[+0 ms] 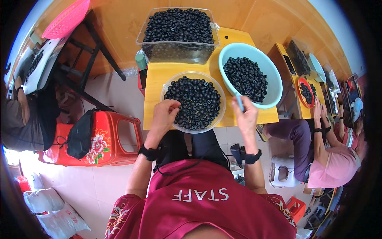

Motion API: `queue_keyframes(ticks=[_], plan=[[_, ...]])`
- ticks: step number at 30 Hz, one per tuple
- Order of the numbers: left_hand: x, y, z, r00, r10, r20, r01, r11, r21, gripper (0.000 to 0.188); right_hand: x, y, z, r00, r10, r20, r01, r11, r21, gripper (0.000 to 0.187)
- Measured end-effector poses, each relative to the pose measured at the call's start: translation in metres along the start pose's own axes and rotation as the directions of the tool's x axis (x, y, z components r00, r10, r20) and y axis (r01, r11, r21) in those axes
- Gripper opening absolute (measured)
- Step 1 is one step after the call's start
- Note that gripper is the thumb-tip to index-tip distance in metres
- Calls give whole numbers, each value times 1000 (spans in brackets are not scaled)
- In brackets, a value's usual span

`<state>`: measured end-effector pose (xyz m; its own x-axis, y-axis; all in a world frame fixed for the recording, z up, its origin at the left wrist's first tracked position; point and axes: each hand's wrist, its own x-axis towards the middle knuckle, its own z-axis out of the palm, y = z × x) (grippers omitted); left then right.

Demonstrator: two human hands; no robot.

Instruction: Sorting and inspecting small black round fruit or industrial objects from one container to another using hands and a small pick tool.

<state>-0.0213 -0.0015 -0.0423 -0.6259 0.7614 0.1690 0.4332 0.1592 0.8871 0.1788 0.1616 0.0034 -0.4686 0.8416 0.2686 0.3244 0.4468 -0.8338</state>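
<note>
Small round black pieces (195,99), many with a ring-like hole, fill a shallow clear round bowl (223,104) on the yellow table. At that bowl's left side is my left hand (165,115), its thumb and fingers pinched together over the pieces; whatever they hold is too small to make out. My right hand (247,115) grips a slim light-blue tool (239,102), at the near rim of a pale turquoise basin (274,97). The kind of tool cannot be told. More black pieces (246,79) lie heaped in the basin.
A clear rectangular tub (179,53) of black pieces stands at the table's (157,75) far side. A red stool (107,137) with a black bag (80,135) is on the left. Other people sit left and right; one (332,167) works by a red-rimmed tray (302,99).
</note>
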Motion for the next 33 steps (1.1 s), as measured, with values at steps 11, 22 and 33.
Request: queue_keyframes(ticks=[11,22,33], plan=[[4,-6,33,979,186,88,-205,830,520,24,-34,-7,24,992,-9,124,5,999,39,9],[-7,34,-7,896,-133,425,441,393,-807,18,-42,-26,25,949,-163,271,68,942,328,18],[-19,31,0,904,-22,427,425,145,-893,24,-39,-56,29,868,-390,306,340,918,205,14]])
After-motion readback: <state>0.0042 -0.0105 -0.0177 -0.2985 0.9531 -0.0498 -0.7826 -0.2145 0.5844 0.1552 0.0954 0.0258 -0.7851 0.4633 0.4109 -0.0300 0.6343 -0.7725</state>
